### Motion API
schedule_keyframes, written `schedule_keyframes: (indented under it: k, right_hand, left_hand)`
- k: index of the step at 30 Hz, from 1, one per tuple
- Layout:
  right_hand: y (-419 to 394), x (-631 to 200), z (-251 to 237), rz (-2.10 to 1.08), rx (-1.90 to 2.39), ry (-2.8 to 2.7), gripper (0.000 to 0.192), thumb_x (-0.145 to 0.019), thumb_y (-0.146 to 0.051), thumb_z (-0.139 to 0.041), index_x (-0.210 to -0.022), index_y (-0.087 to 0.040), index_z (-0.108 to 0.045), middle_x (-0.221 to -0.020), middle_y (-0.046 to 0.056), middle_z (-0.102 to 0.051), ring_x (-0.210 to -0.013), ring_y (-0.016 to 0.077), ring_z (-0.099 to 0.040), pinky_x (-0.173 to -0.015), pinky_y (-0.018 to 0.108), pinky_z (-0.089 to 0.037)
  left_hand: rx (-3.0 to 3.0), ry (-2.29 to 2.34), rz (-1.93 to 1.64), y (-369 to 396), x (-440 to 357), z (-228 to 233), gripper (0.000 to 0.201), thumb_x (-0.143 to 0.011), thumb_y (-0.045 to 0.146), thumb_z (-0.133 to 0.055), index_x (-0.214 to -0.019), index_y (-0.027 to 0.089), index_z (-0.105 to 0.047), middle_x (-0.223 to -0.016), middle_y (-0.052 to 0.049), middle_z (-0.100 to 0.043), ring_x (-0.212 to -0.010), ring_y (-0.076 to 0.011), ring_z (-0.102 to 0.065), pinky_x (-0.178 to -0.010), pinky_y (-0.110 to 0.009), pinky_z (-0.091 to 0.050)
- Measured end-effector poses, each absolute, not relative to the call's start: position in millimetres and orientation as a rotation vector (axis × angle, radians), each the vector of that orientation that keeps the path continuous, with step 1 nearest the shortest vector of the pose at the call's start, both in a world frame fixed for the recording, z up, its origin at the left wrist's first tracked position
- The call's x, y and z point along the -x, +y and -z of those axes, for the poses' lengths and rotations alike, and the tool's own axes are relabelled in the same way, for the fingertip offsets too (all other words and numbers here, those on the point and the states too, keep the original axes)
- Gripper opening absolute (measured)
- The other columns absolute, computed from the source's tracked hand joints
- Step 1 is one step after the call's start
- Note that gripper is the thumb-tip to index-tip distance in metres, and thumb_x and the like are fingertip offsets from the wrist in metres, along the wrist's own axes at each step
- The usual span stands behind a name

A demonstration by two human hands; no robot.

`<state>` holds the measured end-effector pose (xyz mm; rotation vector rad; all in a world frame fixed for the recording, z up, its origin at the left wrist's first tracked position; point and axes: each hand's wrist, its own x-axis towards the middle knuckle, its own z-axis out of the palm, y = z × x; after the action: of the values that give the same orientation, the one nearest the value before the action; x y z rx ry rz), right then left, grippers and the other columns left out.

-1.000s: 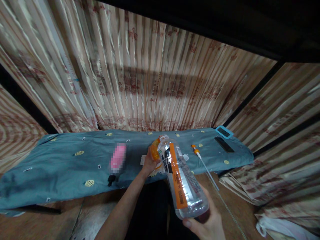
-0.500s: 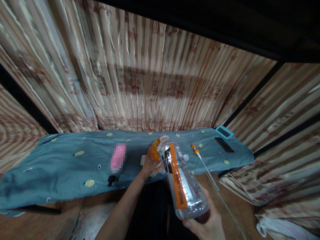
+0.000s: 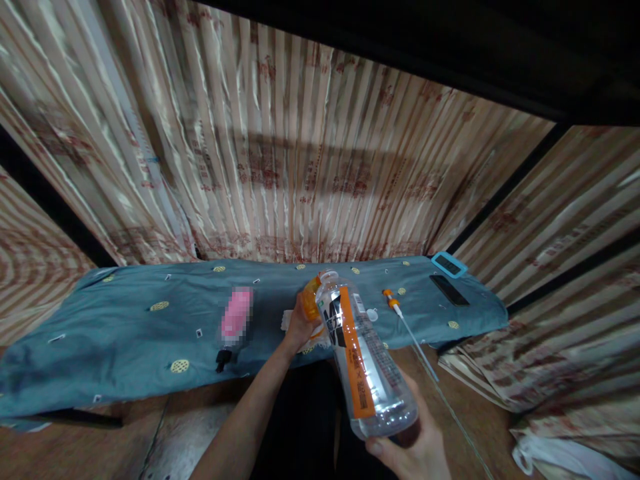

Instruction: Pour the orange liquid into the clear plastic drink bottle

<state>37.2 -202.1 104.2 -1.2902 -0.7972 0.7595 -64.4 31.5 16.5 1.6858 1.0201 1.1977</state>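
My right hand (image 3: 413, 443) grips the base of a clear plastic bottle (image 3: 367, 363) with an orange and silver label. The bottle is tilted, its open mouth pointing away from me at an orange container (image 3: 311, 300). My left hand (image 3: 300, 328) is wrapped round that orange container, which is partly hidden behind the bottle. The bottle's mouth is close to the container's top; whether they touch I cannot tell. Beside the bottle on the cloth lie a small whitish cap (image 3: 372, 315) and an orange-and-white pump head (image 3: 391, 300) with a long tube.
A blue patterned cloth (image 3: 130, 333) covers the table. At left lies a pink blurred-out object (image 3: 237, 313) with a black tip. Toward the right end are a black phone (image 3: 449, 290) and a blue-framed device (image 3: 449, 265). Striped curtains (image 3: 300, 167) hang behind.
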Motion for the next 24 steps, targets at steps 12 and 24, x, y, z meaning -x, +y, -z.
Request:
schedule_keyframes:
  k: [12,24]
  right_hand:
    - [-201.8,-37.0,-105.6,-0.714,1.35,-0.821,0.081,-0.048,-0.041,-0.089,-0.12,-0.023,-0.056,-0.108,0.005,-0.074,-0.1,0.0258,-0.07,-0.085,0.026,-0.054]
    - [-202.4,-37.7,-102.5,-0.711,1.35,-0.832,0.085,-0.047,-0.047,-0.089,-0.121,-0.024,-0.055,-0.109,0.003,-0.073,-0.101,0.0233,-0.069,-0.085,0.022,-0.052]
  left_hand:
    - [-1.68,1.029,-1.192,31.8,63.9,-13.7,0.046,-0.069,0.016,-0.065,-0.11,0.019,-0.044,-0.1,-0.004,-0.061,-0.088,-0.0195,-0.062,-0.08,-0.034,-0.051]
    - [-1.691,1.031,-1.205,31.3,64.7,-16.1,0.045,-0.067,0.016,-0.065,-0.106,0.02,-0.044,-0.098,-0.003,-0.061,-0.087,-0.0193,-0.062,-0.079,-0.034,-0.05]
